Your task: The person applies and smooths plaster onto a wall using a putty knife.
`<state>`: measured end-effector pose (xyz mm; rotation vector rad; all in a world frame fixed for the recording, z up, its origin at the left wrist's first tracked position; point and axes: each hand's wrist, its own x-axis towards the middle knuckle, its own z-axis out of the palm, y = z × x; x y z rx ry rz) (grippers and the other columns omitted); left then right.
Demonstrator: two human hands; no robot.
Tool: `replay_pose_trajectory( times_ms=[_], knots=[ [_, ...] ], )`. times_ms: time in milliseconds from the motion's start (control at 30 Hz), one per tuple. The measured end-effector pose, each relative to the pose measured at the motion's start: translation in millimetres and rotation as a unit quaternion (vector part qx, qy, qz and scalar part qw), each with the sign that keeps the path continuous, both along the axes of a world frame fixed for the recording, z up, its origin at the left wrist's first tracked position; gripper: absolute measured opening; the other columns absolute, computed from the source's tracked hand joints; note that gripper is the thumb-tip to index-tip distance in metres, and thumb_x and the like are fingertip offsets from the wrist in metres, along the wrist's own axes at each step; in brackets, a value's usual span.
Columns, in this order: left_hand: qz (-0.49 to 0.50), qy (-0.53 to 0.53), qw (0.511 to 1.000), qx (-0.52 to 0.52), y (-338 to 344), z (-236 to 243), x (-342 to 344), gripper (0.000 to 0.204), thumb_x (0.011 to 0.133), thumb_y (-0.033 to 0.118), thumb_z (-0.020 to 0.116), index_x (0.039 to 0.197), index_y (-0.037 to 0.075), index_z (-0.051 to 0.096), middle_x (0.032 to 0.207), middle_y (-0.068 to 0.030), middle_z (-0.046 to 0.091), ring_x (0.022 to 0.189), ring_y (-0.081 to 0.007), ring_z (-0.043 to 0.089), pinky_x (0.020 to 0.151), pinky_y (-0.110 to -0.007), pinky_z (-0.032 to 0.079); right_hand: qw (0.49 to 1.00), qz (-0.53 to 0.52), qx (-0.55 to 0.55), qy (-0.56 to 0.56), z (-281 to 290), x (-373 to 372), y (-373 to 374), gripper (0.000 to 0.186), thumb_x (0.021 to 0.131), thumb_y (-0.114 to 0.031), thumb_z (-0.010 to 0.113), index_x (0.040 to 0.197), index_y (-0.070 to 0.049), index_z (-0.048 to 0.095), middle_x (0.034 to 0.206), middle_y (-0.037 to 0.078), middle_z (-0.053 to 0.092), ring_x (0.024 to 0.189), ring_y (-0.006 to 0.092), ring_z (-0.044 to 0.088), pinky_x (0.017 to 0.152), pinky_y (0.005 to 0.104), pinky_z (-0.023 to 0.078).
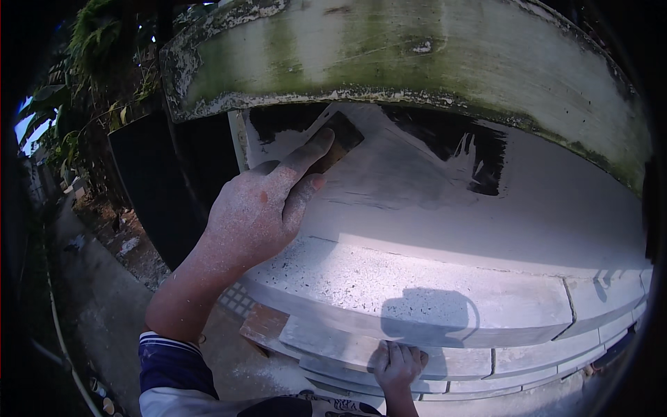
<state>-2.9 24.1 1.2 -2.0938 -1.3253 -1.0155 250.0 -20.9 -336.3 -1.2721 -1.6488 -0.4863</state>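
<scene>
My left hand (253,212), dusted with pale powder, reaches up to the wall under the beam. It grips a small flat dark block (345,141), index finger laid along its face; whether it is a sanding block or a scraper I cannot tell. The block lies against the pale, smoothed wall surface (396,163), beside dark patches (455,142) with ragged edges. Low in the view, my right hand (398,368) rests at the edge of the stepped ledge (455,361), fingers curled. Something dark shows beside those fingers, perhaps only shadow.
A thick, moss-stained beam (361,52) overhangs the wall. Below, a pale ledge (340,278) carries dust and dark flecks, with a shadow across its edge. At left stand a black panel (163,184) and plants (94,42); a concrete path (111,299) runs below.
</scene>
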Motion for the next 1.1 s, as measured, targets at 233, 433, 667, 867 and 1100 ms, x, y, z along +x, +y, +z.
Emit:
replay_pose_trajectory(
  times_ms=[233,433,667,867,1100],
  knots=[
    [0.001,0.040,0.997,0.062,3,10,2,0.052,0.106,0.033,0.060,0.156,0.027,0.046,0.097,-0.0159,0.076,0.075,-0.0311,0.076,0.066,-0.043,0.064,1.000,-0.002,-0.014,-0.002,-1,1,0,0.022,0.087,-0.025,0.071,0.085,-0.004,0.078,0.078,0.010,0.073,0.076,0.0313,0.065,0.075,0.0472,0.041],
    [0.043,0.054,0.998,-0.001,-2,21,2,0.051,0.105,0.029,0.062,0.154,0.025,0.050,0.110,-0.0142,0.075,0.088,-0.0313,0.077,0.076,-0.043,0.063,1.000,-0.011,-0.005,-0.001,-6,-2,4,0.022,0.086,-0.025,0.069,0.087,-0.004,0.078,0.078,0.011,0.072,0.076,0.0321,0.065,0.074,0.0476,0.041],
    [0.034,0.091,0.995,0.028,-3,31,-7,0.050,0.100,0.027,0.069,0.149,0.021,0.058,0.119,-0.0115,0.076,0.092,-0.0297,0.078,0.081,-0.041,0.064,1.000,-0.024,-0.012,-0.004,-2,0,-2,0.021,0.085,-0.023,0.069,0.085,-0.005,0.078,0.079,0.010,0.073,0.075,0.0316,0.065,0.075,0.0475,0.042],
    [0.051,0.250,0.950,0.180,1,55,-29,0.046,0.096,0.025,0.073,0.142,0.023,0.065,0.105,-0.0063,0.078,0.086,-0.0247,0.077,0.079,-0.037,0.063,1.000,-0.010,0.009,0.004,-6,-2,1,0.019,0.085,-0.022,0.069,0.083,-0.004,0.077,0.076,0.009,0.071,0.076,0.0303,0.065,0.075,0.0466,0.042],
    [0.032,0.242,0.961,0.126,-2,61,-9,0.047,0.097,0.025,0.073,0.143,0.027,0.064,0.102,-0.0032,0.078,0.087,-0.0222,0.077,0.076,-0.037,0.064,1.000,-0.014,0.000,0.003,-1,0,-1,0.018,0.084,-0.021,0.069,0.082,-0.005,0.076,0.076,0.009,0.071,0.076,0.0301,0.066,0.076,0.0463,0.042]
  ],
)
